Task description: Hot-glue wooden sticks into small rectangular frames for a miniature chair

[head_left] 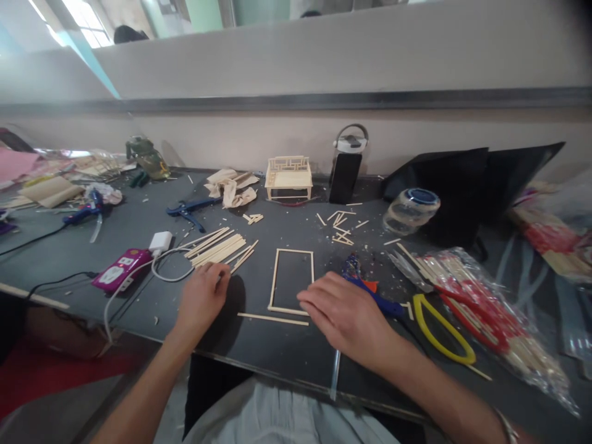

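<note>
A rectangular frame of thin wooden sticks point(276, 279) lies flat on the dark table. My right hand point(345, 311) is at its lower right corner, fingers together; whether they grip the frame is hidden. Just below the frame lies a single loose stick point(272, 319). On the left, my left hand point(203, 299) is curled at the lower end of a row of wooden sticks point(219, 250), and I cannot make out anything in its fingers. A blue glue gun point(374, 296) rests right of my right hand, partly behind it.
Scissors with yellow and red handles point(444, 330) and bagged sticks point(499, 308) lie right. A small wooden furniture model point(290, 179), black bottle point(346, 169) and clear jar point(409, 213) stand behind. Blue pliers point(189, 209) and a purple power strip point(121, 269) are left.
</note>
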`<state>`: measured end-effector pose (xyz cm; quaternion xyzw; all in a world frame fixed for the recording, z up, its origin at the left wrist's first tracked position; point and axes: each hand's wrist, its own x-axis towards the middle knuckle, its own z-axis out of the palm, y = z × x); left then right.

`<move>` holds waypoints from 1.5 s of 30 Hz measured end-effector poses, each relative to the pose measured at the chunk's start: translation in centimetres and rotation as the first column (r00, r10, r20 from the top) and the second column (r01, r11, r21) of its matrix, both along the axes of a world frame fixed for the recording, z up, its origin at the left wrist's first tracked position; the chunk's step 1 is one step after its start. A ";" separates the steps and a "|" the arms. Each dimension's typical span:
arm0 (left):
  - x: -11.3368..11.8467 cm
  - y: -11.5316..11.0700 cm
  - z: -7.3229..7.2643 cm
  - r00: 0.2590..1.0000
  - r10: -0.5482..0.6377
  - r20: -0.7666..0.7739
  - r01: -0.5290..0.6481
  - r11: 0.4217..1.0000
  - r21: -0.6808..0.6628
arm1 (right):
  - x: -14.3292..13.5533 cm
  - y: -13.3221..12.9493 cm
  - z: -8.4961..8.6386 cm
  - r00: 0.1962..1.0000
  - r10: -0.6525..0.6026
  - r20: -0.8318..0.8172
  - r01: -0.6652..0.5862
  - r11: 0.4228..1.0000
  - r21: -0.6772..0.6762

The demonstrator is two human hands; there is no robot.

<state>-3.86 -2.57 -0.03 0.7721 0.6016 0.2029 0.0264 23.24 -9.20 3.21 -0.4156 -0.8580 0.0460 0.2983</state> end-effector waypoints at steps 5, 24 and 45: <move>0.6 1.6 0.3 0.996 -0.018 -0.089 0.014 0.999 -0.046 | 1.3 2.1 -0.3 0.990 -0.083 -0.112 0.096 0.988 0.124; 7.4 0.8 5.0 0.804 -0.559 0.203 0.580 0.813 -0.059 | 2.5 2.4 -2.0 0.962 -0.224 -0.158 0.244 0.962 0.124; 6.7 9.2 0.0 0.751 -0.074 0.656 0.206 0.970 -0.126 | 9.4 -2.7 -6.1 0.821 -0.503 0.269 0.483 0.864 0.139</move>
